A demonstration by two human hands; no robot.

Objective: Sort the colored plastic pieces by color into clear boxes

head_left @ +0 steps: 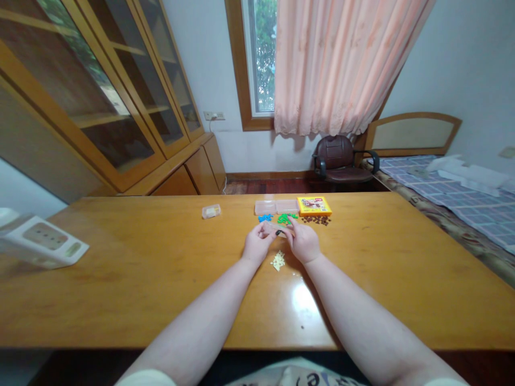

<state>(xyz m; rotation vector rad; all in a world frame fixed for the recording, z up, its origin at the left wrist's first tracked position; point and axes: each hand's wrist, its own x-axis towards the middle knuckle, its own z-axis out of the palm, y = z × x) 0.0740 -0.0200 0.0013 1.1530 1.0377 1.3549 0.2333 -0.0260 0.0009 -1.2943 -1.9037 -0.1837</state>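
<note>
My left hand [257, 246] and my right hand [304, 241] meet over the middle of the table, fingers closed on a small clear plastic piece [273, 227]. Its exact kind is hard to make out. A small black spot shows at the fingertips between the hands. Just beyond them lie a blue pile of small pieces [265, 218], a green pile [285, 219] partly covered by my right fingers, and a brown pile [317, 220]. Closer to me, below the hands, is a pile of cream-coloured pieces [278, 260].
Behind the piles sit a clear divided tray [265, 208] and a yellow box [314, 206]. A small clear container [211, 211] lies to their left. On the table's left edge stands a white appliance [44, 241]. One tiny dark piece [302, 327] rests near the front edge.
</note>
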